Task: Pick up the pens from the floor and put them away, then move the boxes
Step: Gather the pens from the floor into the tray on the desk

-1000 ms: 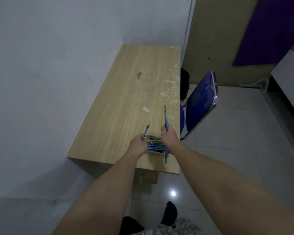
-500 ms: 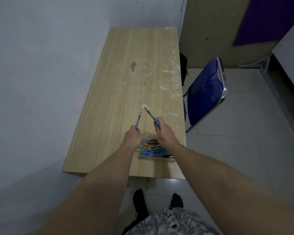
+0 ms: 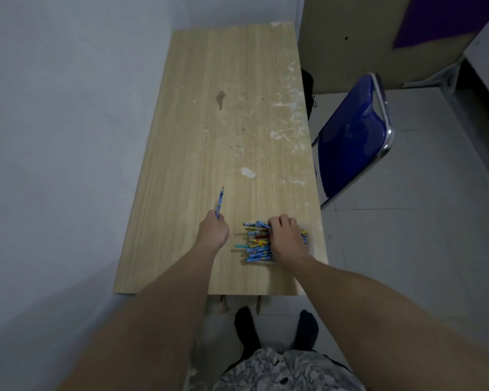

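Note:
A pile of mostly blue pens [image 3: 256,244] lies near the front right corner of the wooden table [image 3: 229,114]. My right hand [image 3: 285,238] rests on top of the pile with its fingers curled over the pens, hiding the pile's right part. My left hand [image 3: 213,231] is to the left of the pile, above the table, and holds a single blue pen [image 3: 219,201] that points up and away from me. No boxes are in view.
A white wall runs along the table's left side. A blue chair [image 3: 350,136] with a metal frame stands against the table's right edge on the tiled floor. My feet in black socks [image 3: 274,328] are at the table's front edge.
My right hand came down onto the pile and the pen it held up is no longer raised. My left hand moved left, away from the pile, still holding its pen.

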